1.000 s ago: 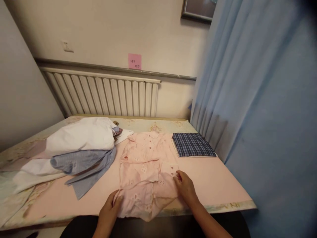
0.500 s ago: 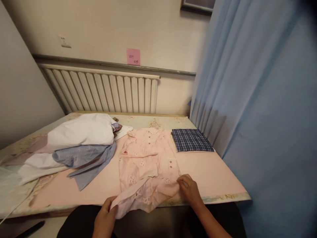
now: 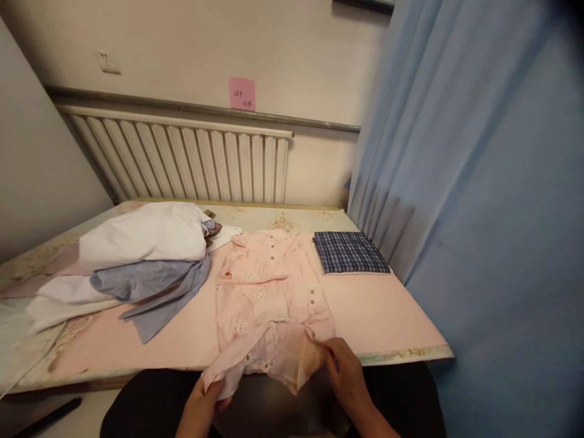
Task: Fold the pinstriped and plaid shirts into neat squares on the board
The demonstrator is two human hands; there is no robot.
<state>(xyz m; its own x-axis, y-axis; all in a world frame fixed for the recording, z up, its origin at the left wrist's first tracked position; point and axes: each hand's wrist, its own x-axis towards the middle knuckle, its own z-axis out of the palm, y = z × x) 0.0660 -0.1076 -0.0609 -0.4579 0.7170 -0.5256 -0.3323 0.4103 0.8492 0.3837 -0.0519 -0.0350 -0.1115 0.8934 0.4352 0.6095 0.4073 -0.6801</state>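
A pale pink shirt (image 3: 269, 298) with small buttons and cut-out flower patterns lies spread over the table, its collar toward the wall. Its sleeves are folded in across the body. The lower hem hangs over the near edge. My left hand (image 3: 203, 401) is closed on the left corner of that hem. On the other side, my right hand (image 3: 344, 374) pinches the right part of the hem, with the cloth bunched and raised near the fingers.
A heap of white and blue garments (image 3: 146, 243) lies on the left. At the right sits a folded navy plaid cloth (image 3: 351, 252). A blue curtain (image 3: 438, 152) hangs along the right side. Behind the table (image 3: 387, 310) stands a radiator (image 3: 182, 155), with a pink note (image 3: 241, 93) above it.
My right hand has moved slightly down, pulling the right hem corner nearer and lifting it. The left hand still grips its corner, a little lower. The whole view has shifted a bit.
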